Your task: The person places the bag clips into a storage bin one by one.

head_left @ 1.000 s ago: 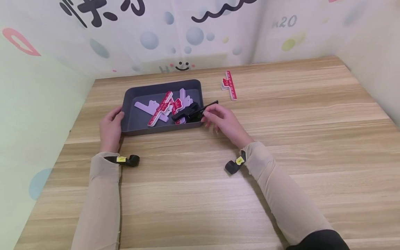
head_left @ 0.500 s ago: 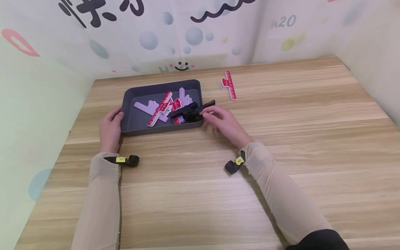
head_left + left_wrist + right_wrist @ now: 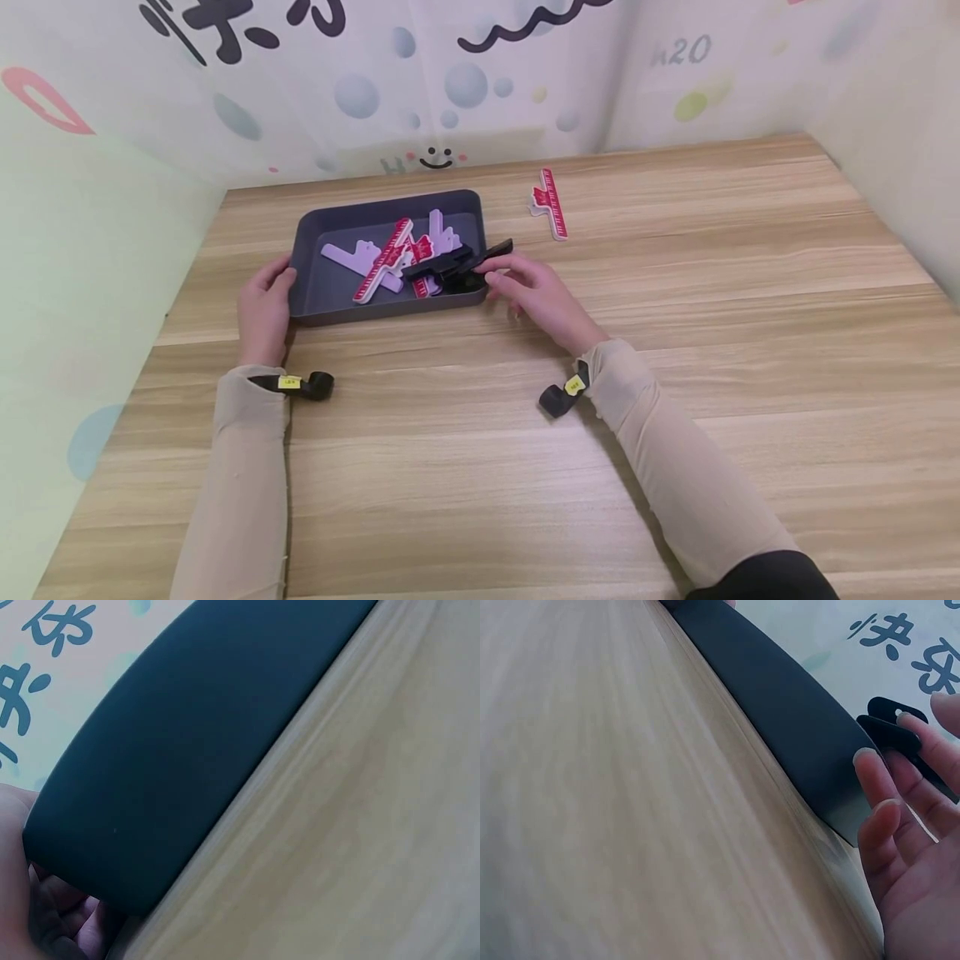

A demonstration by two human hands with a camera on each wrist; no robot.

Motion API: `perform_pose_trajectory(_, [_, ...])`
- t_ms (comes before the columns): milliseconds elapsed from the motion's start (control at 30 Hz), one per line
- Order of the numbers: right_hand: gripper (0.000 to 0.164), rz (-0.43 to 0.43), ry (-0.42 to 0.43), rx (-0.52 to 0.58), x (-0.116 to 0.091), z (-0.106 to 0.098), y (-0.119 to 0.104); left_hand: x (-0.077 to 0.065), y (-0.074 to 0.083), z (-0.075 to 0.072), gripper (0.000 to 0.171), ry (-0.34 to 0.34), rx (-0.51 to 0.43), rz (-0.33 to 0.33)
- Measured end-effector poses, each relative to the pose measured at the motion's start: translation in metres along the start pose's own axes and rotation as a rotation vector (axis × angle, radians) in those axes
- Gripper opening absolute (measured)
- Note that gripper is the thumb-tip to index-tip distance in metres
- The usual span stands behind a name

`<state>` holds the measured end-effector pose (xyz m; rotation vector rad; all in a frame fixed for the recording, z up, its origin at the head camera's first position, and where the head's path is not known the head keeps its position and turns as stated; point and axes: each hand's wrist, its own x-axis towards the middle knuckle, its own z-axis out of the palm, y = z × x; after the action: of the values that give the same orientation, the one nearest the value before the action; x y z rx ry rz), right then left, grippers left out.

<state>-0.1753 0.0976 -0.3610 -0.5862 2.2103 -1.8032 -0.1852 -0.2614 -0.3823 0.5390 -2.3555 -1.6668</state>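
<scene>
At the tray's left end my left hand (image 3: 264, 310) grips the wall of a dark grey rectangular tray (image 3: 322, 312), thumb on the rim. My right hand (image 3: 536, 296) is at the tray's right front corner. Its index fingertip touches a black clip (image 3: 495, 252) that leans over the right rim; the thumb stands apart from the index finger in the right wrist view. Another black clip (image 3: 435, 265) lies beside it in the tray. Red-and-white clips (image 3: 384, 262) and lilac clips (image 3: 341, 257) lie crossed on the tray floor, partly covering each other.
One red-and-white clip (image 3: 551, 204) lies on the wooden table (image 3: 450, 467) right of the tray. A printed white wall sheet (image 3: 510, 92) closes off the back, and pale walls stand at both sides. Each wrist wears a black strap (image 3: 573, 387).
The black clips have shifted slightly left and further into the tray, with my right fingertips following. My left hand and the tray have stayed in place.
</scene>
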Motion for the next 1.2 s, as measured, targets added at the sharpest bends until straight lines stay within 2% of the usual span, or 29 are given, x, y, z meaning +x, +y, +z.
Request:
perform_pose_trajectory(433, [0.026,0.001,-0.029,-0.018,0.000,0.000,-0.002,-0.001,0.001,0.000,0.038,0.003,0.007,-0.015])
perform_pose_trajectory(667, [0.028,-0.020,-0.040,-0.108,-0.001,0.001,-0.006,-0.001,0.002,0.000,0.038,0.003,-0.004,-0.014])
perform_pose_trajectory(833, [0.029,-0.024,-0.041,-0.133,-0.001,0.002,-0.006,0.000,0.001,0.001,0.038,0.010,-0.008,-0.012])
perform_pose_trajectory(967, [0.029,-0.010,-0.046,-0.128,0.002,0.002,-0.001,0.000,0.001,0.001,0.037,0.014,-0.003,-0.009])
perform_pose_trajectory(1200, [0.026,0.000,-0.035,-0.153,0.013,0.000,0.026,0.000,0.002,0.001,0.037,0.007,-0.017,-0.007])
